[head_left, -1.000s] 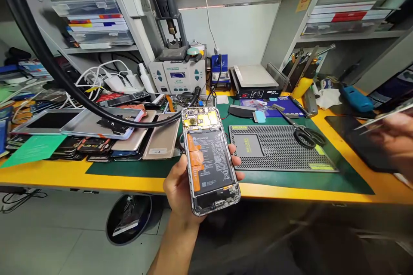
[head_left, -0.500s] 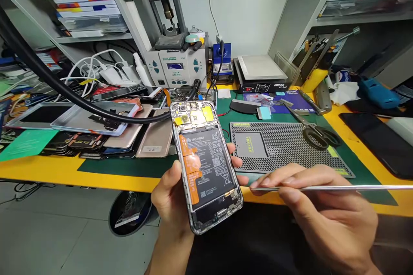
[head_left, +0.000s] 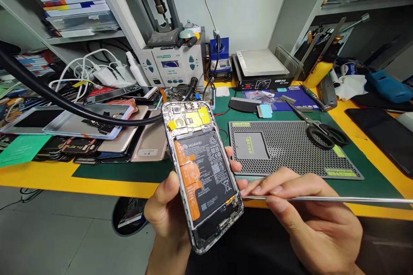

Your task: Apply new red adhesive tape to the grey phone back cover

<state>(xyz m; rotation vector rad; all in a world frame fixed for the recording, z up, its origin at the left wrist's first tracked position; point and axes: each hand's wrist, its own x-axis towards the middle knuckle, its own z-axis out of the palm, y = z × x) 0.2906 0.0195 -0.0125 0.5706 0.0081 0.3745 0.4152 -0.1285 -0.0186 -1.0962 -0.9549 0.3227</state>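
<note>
An opened Huawei phone (head_left: 206, 172) is held up and tilted, its back cover off. Its black battery, orange strips, yellow patches and circuit board show. My left hand (head_left: 164, 210) grips it, the thumb on the left edge and fingertips on the right edge. My right hand (head_left: 306, 210) pinches a thin silver metal rod (head_left: 325, 200) between thumb and fingers. The rod's left tip is close to the phone's lower right edge; whether it touches, I cannot tell. Its far end runs out of view on the right.
Scissors (head_left: 325, 133) lie on a perforated grey mat (head_left: 284, 154). Behind stand a soldering station (head_left: 171, 66) and a heating plate (head_left: 261, 68). A thick black hose (head_left: 80, 111) crosses from the left above stacked phone parts (head_left: 148, 146). A bin (head_left: 129, 217) stands below.
My right hand has moved left and slightly down, so the rod's tip is nearer the phone's edge. The phone is a little lower and tilted more. The view has shifted somewhat.
</note>
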